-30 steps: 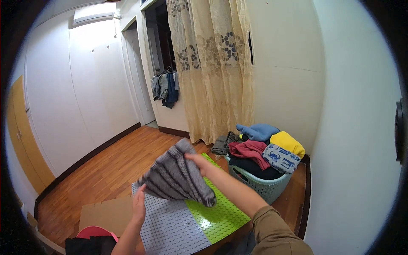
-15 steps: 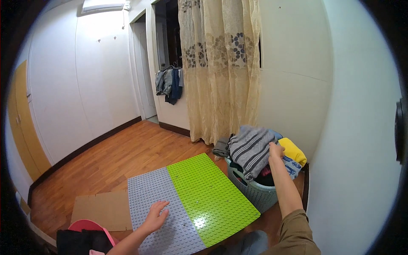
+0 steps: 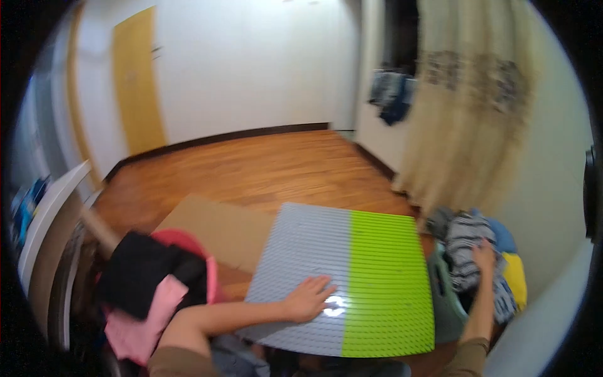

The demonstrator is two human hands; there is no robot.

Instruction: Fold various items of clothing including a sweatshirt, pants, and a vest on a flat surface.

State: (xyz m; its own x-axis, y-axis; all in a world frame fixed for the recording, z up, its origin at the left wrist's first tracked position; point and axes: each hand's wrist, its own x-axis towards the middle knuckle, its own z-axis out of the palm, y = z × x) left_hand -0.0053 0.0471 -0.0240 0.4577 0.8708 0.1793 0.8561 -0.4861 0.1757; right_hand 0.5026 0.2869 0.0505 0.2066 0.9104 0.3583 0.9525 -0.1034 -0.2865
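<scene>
Striped garment (image 3: 466, 248): one, grey and white, on top of the pile in the basket at the right.
Right hand (image 3: 484, 256): fingers clenched on the striped garment.
Left hand (image 3: 308, 298): fingers released, spread flat on the board.
Board (image 3: 377, 264): one, half grey, half green, near centre.
Basket (image 3: 445, 295): one, green, also holding blue and yellow clothes.
Pink tub (image 3: 188, 242): one, near left, with black and pink clothes.

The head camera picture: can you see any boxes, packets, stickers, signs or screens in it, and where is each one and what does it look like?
Flattened cardboard sheet: on the wooden floor, left of the grey and green board and partly under it; flat, plain brown.
Small dark plate: on the yellow door, near its right edge; too blurred to tell more.
No packets, stickers or screens can be made out.
</scene>
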